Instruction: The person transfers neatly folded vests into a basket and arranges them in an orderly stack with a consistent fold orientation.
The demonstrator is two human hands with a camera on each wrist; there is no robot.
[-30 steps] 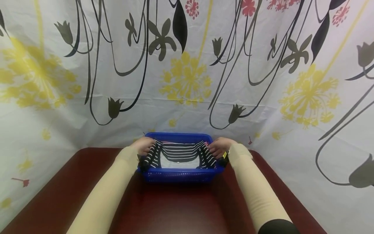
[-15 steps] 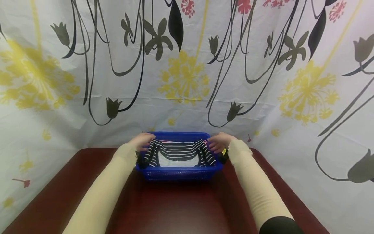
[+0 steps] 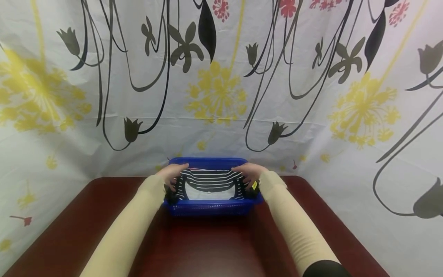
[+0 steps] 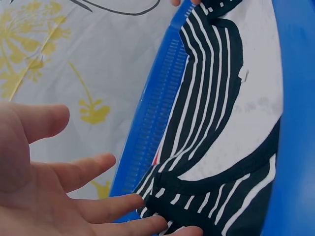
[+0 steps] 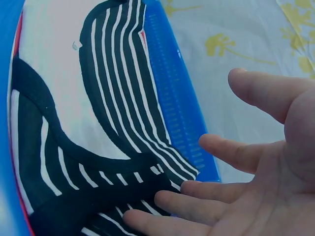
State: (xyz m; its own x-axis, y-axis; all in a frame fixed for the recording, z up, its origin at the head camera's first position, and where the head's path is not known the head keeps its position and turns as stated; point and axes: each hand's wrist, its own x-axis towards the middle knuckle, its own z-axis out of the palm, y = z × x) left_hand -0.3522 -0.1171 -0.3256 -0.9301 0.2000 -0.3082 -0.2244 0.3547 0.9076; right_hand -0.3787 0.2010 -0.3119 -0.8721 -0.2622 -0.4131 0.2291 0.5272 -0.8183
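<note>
A black-and-white striped garment [image 3: 211, 179] with a white middle part lies folded in a blue plastic basket [image 3: 211, 207]. My left hand [image 3: 172, 173] is over the basket's left end, fingers spread. In the left wrist view, the fingertips [image 4: 132, 200] reach to the garment's striped edge; whether they press on it I cannot tell. Over the right end is my right hand [image 3: 250, 172], its fingers also spread and nearly straight. The right wrist view has its lower fingertips [image 5: 167, 199] over the stripes near the basket's far corner. Neither hand grips anything.
The basket stands on a dark red table [image 3: 207, 246], close to its back edge. Right behind hangs a white curtain [image 3: 294, 77] with yellow, grey and red flower prints. A bit of red shows under the garment in both wrist views.
Both hands were at the basket's outer ends, lifted slightly with fingers loosening, and have now moved inward over the garment. Basket and garment stay in place; the head view shifts slightly.
</note>
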